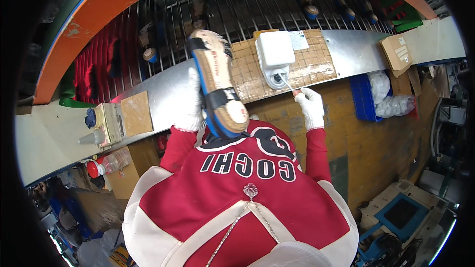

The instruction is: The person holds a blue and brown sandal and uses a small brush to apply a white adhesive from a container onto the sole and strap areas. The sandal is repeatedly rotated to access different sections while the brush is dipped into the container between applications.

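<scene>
My left hand (192, 105), in a white glove, holds a blue shoe last (205, 89) with a tan insole and black straps on it. The insole side faces up, and most of my fingers are hidden behind the last. At the bench edge, my gloved right hand (310, 107) pinches a thin pale stick (286, 82). The stick's far end dips into the small round cup at the foot of a white plastic dispenser (276, 50); its tip is hidden there.
Beneath the dispenser lies a taped cardboard sheet (314, 62) on the metal bench. Beyond it, a roller rack (237, 12) carries several strapped lasts. A cardboard box (396, 54) and a blue bin (363, 96) with plastic bags are at right. A clear bottle (116, 160) is at left.
</scene>
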`<act>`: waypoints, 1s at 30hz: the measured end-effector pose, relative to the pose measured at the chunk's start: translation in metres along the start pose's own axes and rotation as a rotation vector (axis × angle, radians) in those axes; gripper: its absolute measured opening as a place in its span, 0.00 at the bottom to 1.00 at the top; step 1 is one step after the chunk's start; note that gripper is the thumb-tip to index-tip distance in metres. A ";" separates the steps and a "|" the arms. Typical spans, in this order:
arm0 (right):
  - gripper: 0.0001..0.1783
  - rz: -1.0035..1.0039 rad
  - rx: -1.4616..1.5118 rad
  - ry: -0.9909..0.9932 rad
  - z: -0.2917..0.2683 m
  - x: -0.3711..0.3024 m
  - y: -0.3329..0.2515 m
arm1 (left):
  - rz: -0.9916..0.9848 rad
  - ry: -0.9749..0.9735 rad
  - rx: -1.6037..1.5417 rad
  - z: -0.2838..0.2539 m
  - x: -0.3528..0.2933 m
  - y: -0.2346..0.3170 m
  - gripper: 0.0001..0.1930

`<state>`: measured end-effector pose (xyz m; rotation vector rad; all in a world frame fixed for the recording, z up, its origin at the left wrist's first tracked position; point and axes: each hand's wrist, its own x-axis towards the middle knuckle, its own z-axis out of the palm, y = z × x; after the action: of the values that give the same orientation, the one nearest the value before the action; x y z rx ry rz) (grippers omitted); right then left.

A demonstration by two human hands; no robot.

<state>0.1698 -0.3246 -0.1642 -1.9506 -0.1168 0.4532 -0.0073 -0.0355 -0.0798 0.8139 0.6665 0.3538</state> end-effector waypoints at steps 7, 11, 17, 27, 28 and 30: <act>0.11 -0.837 -0.314 0.484 0.008 -0.033 -0.119 | 0.151 -0.258 0.236 0.035 0.012 0.002 0.36; 0.11 -0.846 -0.167 0.348 0.019 -0.052 -0.156 | 0.169 -0.401 0.177 0.042 0.012 0.007 0.46; 0.10 -0.767 -0.130 0.224 0.036 -0.047 -0.170 | 0.200 -0.344 0.264 0.046 -0.004 0.017 0.45; 0.10 -0.877 -0.193 0.144 0.044 -0.024 -0.200 | 0.216 -0.318 0.353 0.040 -0.014 0.036 0.49; 0.10 -0.905 -0.194 0.150 0.044 -0.020 -0.203 | 0.237 -0.318 0.353 0.040 -0.013 0.036 0.49; 0.11 -0.918 -0.223 0.148 0.044 -0.014 -0.208 | 0.228 -0.338 0.329 0.036 -0.010 0.035 0.49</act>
<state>0.1668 -0.2043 0.0113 -1.8992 -0.9479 -0.3228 0.0074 -0.0380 -0.0308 1.2370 0.3168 0.3051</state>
